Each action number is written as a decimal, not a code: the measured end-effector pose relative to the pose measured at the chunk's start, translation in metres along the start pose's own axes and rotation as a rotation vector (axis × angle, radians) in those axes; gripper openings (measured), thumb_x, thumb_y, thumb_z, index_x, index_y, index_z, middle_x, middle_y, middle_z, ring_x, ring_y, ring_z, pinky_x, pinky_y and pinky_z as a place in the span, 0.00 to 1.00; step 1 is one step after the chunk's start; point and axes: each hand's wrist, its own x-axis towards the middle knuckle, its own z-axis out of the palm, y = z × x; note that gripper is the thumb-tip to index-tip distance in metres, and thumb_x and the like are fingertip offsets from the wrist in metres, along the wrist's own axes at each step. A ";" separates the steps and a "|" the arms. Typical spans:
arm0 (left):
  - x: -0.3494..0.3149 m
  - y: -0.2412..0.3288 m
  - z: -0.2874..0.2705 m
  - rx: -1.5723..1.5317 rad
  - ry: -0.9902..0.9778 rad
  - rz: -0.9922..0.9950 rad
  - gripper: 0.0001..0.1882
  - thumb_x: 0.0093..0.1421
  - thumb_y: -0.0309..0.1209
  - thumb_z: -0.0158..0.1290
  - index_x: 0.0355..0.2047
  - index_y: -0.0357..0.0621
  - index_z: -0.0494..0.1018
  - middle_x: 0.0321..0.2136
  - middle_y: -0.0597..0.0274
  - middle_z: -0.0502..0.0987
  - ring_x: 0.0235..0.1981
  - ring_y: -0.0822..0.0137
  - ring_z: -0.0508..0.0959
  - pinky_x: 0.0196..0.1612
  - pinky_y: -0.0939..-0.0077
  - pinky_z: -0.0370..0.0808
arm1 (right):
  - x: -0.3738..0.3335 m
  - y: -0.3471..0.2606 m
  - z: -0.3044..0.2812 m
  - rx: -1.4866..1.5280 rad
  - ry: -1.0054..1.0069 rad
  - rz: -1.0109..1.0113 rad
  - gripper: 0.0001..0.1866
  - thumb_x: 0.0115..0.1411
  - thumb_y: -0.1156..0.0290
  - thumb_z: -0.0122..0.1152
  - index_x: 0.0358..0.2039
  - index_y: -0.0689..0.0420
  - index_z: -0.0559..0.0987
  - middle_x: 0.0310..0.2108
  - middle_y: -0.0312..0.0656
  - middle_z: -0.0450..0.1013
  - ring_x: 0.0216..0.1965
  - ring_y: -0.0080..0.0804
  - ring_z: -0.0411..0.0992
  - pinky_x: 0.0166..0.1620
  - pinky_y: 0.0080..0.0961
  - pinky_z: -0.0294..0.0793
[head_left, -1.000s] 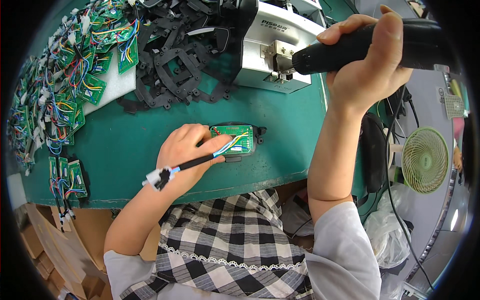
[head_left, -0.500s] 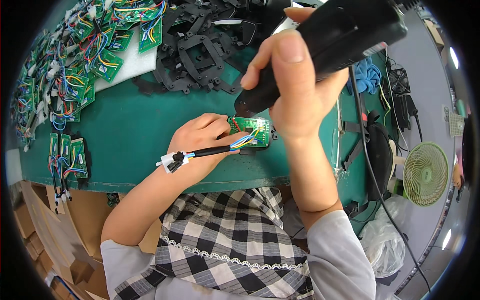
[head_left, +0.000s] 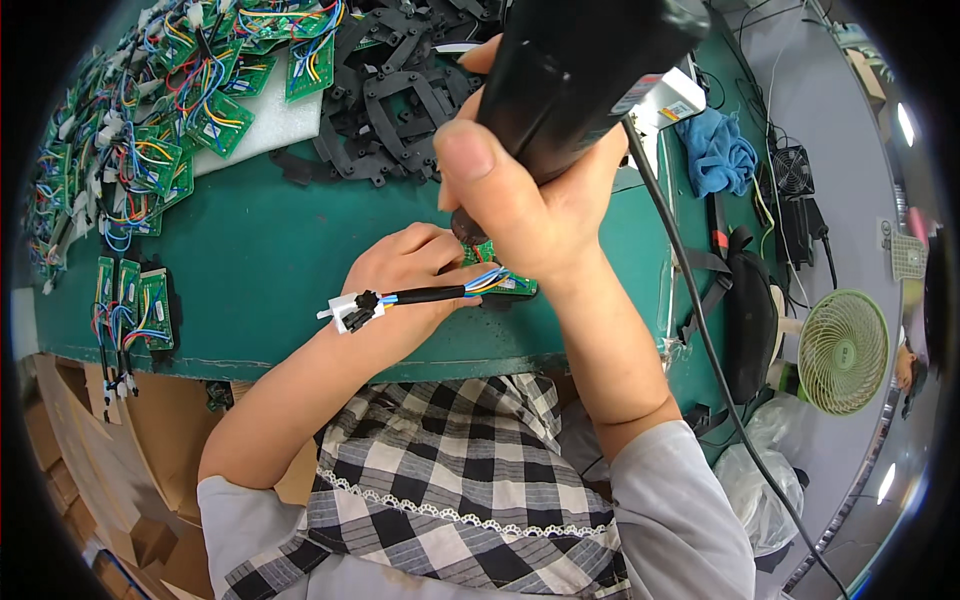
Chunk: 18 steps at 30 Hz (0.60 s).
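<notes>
My right hand [head_left: 548, 215] is wrapped round a black corded electric screwdriver [head_left: 575, 85], tilted so its nose points down at a green circuit board [head_left: 518, 286]. The nose is at the board's upper left part; its very tip is hard to make out. My left hand [head_left: 400, 275] grips the board's left side, fingers closed at its edge. From the board a black-sleeved wire bundle [head_left: 430, 295] runs left over my left hand and ends in white and black connectors [head_left: 355, 311] above the wrist. My right hand and the screwdriver hide much of the board.
Many wired green boards [head_left: 215, 125] are heaped at the far left, beside black plastic frames [head_left: 400, 120]. Several boards [head_left: 155, 310] lie at the left table edge. At the right are a blue cloth [head_left: 718, 155], a black bag [head_left: 750, 325], a green fan [head_left: 843, 352] and the cord [head_left: 690, 275].
My right hand and the screwdriver have moved left, and the nose is now over the board's upper left part. My left hand stays nearly in place on the board.
</notes>
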 end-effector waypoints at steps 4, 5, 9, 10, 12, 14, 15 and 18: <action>0.000 -0.004 0.006 -0.050 0.044 0.028 0.16 0.42 0.36 0.65 0.35 0.55 0.81 0.30 0.69 0.71 0.38 0.65 0.73 0.39 0.71 0.76 | 0.006 -0.008 0.015 0.092 0.082 -0.062 0.28 0.50 0.63 0.68 0.45 0.67 0.69 0.25 0.39 0.74 0.22 0.23 0.72 0.29 0.21 0.72; 0.000 -0.004 0.004 -0.050 0.021 0.030 0.16 0.42 0.36 0.65 0.35 0.54 0.81 0.30 0.68 0.71 0.38 0.65 0.73 0.39 0.71 0.76 | 0.003 -0.005 0.007 -0.008 0.055 -0.055 0.26 0.53 0.61 0.65 0.44 0.67 0.69 0.23 0.39 0.73 0.20 0.23 0.71 0.26 0.20 0.71; 0.000 -0.008 -0.001 -0.148 -0.106 -0.047 0.18 0.43 0.42 0.66 0.32 0.47 0.80 0.32 0.64 0.73 0.41 0.60 0.73 0.42 0.64 0.73 | 0.012 -0.018 -0.039 -0.280 0.202 -0.074 0.26 0.61 0.54 0.54 0.42 0.68 0.68 0.17 0.44 0.72 0.15 0.28 0.71 0.20 0.22 0.71; 0.003 -0.008 -0.005 -0.203 -0.122 -0.074 0.21 0.44 0.47 0.66 0.33 0.45 0.81 0.33 0.62 0.74 0.43 0.58 0.74 0.44 0.62 0.72 | 0.017 -0.033 -0.048 -0.254 0.346 -0.083 0.27 0.62 0.51 0.51 0.42 0.68 0.68 0.17 0.46 0.71 0.15 0.31 0.71 0.20 0.23 0.72; 0.009 -0.009 -0.009 -0.213 -0.123 -0.082 0.22 0.49 0.51 0.62 0.31 0.44 0.80 0.32 0.61 0.75 0.40 0.58 0.73 0.43 0.63 0.70 | 0.034 -0.051 -0.079 -0.217 0.511 -0.248 0.26 0.61 0.53 0.55 0.41 0.68 0.67 0.16 0.49 0.71 0.13 0.35 0.70 0.19 0.26 0.73; 0.014 -0.012 -0.005 -0.323 -0.100 -0.178 0.19 0.59 0.45 0.56 0.27 0.40 0.79 0.25 0.57 0.76 0.36 0.57 0.73 0.39 0.63 0.67 | 0.042 -0.053 -0.094 -0.314 0.474 -0.302 0.25 0.60 0.55 0.57 0.41 0.68 0.67 0.16 0.49 0.70 0.13 0.36 0.70 0.19 0.26 0.73; 0.016 -0.014 -0.004 -0.318 -0.124 -0.191 0.18 0.59 0.44 0.55 0.26 0.39 0.79 0.24 0.56 0.76 0.35 0.56 0.73 0.39 0.62 0.67 | 0.044 -0.054 -0.098 -0.360 0.454 -0.328 0.25 0.60 0.56 0.58 0.41 0.68 0.67 0.16 0.50 0.70 0.13 0.36 0.70 0.19 0.27 0.73; 0.015 -0.016 0.000 -0.283 -0.090 -0.172 0.17 0.60 0.41 0.55 0.27 0.39 0.78 0.24 0.56 0.76 0.34 0.56 0.73 0.39 0.62 0.67 | 0.043 -0.047 -0.095 -0.412 0.448 -0.307 0.24 0.59 0.56 0.58 0.42 0.67 0.68 0.15 0.49 0.70 0.13 0.35 0.71 0.19 0.27 0.72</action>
